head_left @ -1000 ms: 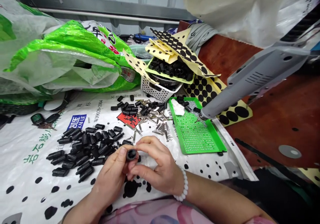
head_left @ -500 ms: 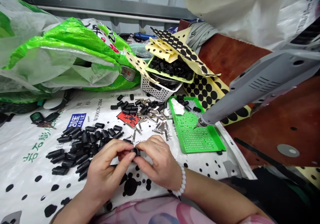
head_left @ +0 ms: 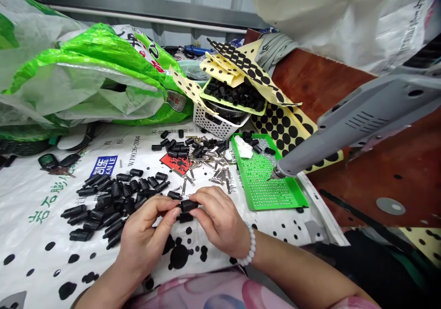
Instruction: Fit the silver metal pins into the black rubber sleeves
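Between my two hands a short black plastic sleeve (head_left: pixel 189 205) is held level by its ends. My left hand (head_left: pixel 146 228) pinches its left end with thumb and forefinger. The other end sits in the fingertips of my right hand (head_left: pixel 218 219), which has a white bead bracelet (head_left: pixel 251 244) at the wrist. Just below the held piece lies another black sleeve (head_left: pixel 186 217) on the white sheet. A heap of black ribbed sleeves (head_left: pixel 117 198) spreads left of my left hand. Beyond my fingers lie small metal strips (head_left: pixel 206 164) mixed with shorter black sleeves (head_left: pixel 177 149).
A grey electric screwdriver (head_left: pixel 330 129) slants in from the right, its tip over a green perforated tray (head_left: pixel 275 201) of screws. Behind stand a white basket (head_left: pixel 215 126), sheets of black dots (head_left: pixel 275 125) and a green-white bag (head_left: pixel 103 88). Keys (head_left: pixel 60 166) lie at left.
The black sleeve between my fingers has turned sideways and now shows its length. My hands have moved slightly apart, and another sleeve shows beneath it.
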Tool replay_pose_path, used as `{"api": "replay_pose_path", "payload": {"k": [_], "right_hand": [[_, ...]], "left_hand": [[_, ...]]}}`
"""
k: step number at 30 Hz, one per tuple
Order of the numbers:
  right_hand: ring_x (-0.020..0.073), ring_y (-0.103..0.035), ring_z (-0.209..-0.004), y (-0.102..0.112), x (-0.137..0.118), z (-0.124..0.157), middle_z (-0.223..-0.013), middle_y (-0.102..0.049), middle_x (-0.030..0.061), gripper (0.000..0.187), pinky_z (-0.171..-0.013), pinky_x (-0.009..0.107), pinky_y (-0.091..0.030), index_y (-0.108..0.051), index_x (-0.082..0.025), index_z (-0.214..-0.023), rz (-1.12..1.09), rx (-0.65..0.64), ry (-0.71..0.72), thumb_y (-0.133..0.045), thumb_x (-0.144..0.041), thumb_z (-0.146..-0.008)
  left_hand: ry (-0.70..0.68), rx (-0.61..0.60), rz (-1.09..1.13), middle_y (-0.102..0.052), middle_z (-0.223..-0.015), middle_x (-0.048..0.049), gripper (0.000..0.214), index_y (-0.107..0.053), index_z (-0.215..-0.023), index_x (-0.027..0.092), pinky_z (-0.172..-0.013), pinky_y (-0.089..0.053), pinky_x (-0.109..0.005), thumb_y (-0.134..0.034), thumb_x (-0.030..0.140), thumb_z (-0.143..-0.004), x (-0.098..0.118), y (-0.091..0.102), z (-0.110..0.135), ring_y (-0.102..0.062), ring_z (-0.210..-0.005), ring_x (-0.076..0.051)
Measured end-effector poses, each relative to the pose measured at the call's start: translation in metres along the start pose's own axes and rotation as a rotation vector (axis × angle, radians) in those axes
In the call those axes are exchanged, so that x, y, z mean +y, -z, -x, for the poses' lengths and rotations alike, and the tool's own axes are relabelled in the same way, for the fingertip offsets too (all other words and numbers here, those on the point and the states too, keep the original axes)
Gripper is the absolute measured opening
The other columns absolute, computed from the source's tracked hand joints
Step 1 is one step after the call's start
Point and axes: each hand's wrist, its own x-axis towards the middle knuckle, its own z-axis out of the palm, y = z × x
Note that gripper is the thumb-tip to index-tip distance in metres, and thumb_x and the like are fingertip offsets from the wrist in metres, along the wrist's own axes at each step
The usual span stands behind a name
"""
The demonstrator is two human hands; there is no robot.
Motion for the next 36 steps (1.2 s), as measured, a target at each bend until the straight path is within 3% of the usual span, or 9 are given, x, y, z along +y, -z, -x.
{"api": "replay_pose_path", "payload": {"k": [5,9,14,18,23,26,28,34,36], "right_hand": [[0.0167,-0.057,-0.08,0.0,0.002,0.001,-0.088,-0.061,0.0078,0.019,-0.074,0.033,-0.05,-0.059,-0.015,-0.102,-0.248,-0.003,-0.157,-0.053,-0.016,-0.084],[0.0134,-0.057,-0.075,-0.001,0.004,0.001,-0.083,-0.061,0.0036,0.019,-0.073,0.029,-0.049,-0.063,-0.016,-0.097,-0.543,-0.042,-0.429,-0.06,-0.017,-0.078],[0.0094,-0.058,-0.067,0.0,0.007,0.0,-0.077,-0.064,0.0005,0.02,-0.067,0.025,-0.049,-0.065,-0.015,-0.093,-0.994,-0.195,-0.753,-0.065,-0.022,-0.074],[0.0061,-0.057,-0.058,0.002,0.012,0.002,-0.07,-0.064,-0.0001,0.024,-0.061,0.022,-0.046,-0.066,-0.013,-0.09,-1.122,-0.298,-0.875,-0.07,-0.027,-0.071],[0.0052,-0.057,-0.053,0.0,0.017,0.008,-0.068,-0.065,0.0004,0.027,-0.055,0.019,-0.043,-0.065,-0.012,-0.088,-1.204,-0.314,-0.92,-0.07,-0.033,-0.07],[0.0063,-0.057,-0.058,0.001,0.013,0.009,-0.072,-0.064,0.0,0.024,-0.06,0.021,-0.046,-0.064,-0.014,-0.088,-1.119,-0.254,-0.882,-0.07,-0.029,-0.07],[0.0086,-0.058,-0.066,0.002,0.009,0.008,-0.076,-0.064,0.0004,0.021,-0.067,0.024,-0.048,-0.063,-0.015,-0.09,-0.98,-0.19,-0.784,-0.068,-0.024,-0.072],[0.0158,-0.057,-0.078,0.005,0.004,0.009,-0.084,-0.06,0.006,0.015,-0.071,0.031,-0.05,-0.061,-0.015,-0.095,-0.361,-0.049,-0.238,-0.058,-0.016,-0.08],[0.0184,-0.057,-0.084,0.005,0.005,0.011,-0.089,-0.06,0.0098,0.015,-0.073,0.034,-0.05,-0.059,-0.014,-0.098,-0.212,-0.03,-0.097,-0.053,-0.015,-0.083]], "left_hand": [[-0.133,0.022,-0.042,-0.062,-0.081,0.0001,0.009,-0.058,-0.087,0.02,-0.067,-0.05,-0.021,-0.057,0.013,-0.081,-0.003,-0.001,0.001,-0.061,-0.074,-0.011],[-0.217,0.004,-0.097,-0.062,-0.083,-0.0009,0.012,-0.056,-0.089,0.019,-0.07,-0.049,-0.02,-0.056,0.01,-0.081,-0.006,0.0,-0.001,-0.061,-0.076,-0.01],[-0.31,-0.049,-0.139,-0.062,-0.084,-0.0024,0.015,-0.055,-0.09,0.018,-0.071,-0.049,-0.019,-0.053,0.006,-0.082,-0.008,0.003,-0.004,-0.061,-0.079,-0.01],[-0.385,-0.077,-0.146,-0.063,-0.083,-0.0033,0.016,-0.054,-0.091,0.018,-0.069,-0.05,-0.019,-0.051,0.004,-0.082,-0.005,0.006,-0.005,-0.062,-0.079,-0.011],[-0.441,-0.067,-0.209,-0.064,-0.082,-0.0043,0.015,-0.056,-0.091,0.017,-0.068,-0.051,-0.019,-0.051,0.006,-0.082,-0.001,0.005,-0.002,-0.063,-0.077,-0.012],[-0.338,-0.057,-0.199,-0.064,-0.079,-0.0028,0.011,-0.056,-0.086,0.018,-0.066,-0.05,-0.02,-0.052,0.008,-0.081,0.001,0.002,0.0,-0.063,-0.074,-0.011],[-0.211,-0.045,-0.144,-0.064,-0.076,-0.0019,0.007,-0.057,-0.082,0.018,-0.063,-0.05,-0.02,-0.053,0.013,-0.081,0.003,0.0,0.001,-0.062,-0.069,-0.012],[0.396,-0.127,0.263,-0.056,-0.054,0.0033,0.015,-0.058,-0.073,0.017,-0.045,-0.045,-0.02,-0.056,0.031,-0.079,0.011,-0.005,-0.004,-0.053,-0.046,-0.009],[0.51,-0.172,0.363,-0.054,-0.05,0.0044,0.019,-0.056,-0.068,0.017,-0.045,-0.044,-0.02,-0.057,0.033,-0.077,0.012,-0.007,-0.006,-0.05,-0.044,-0.009]]}}
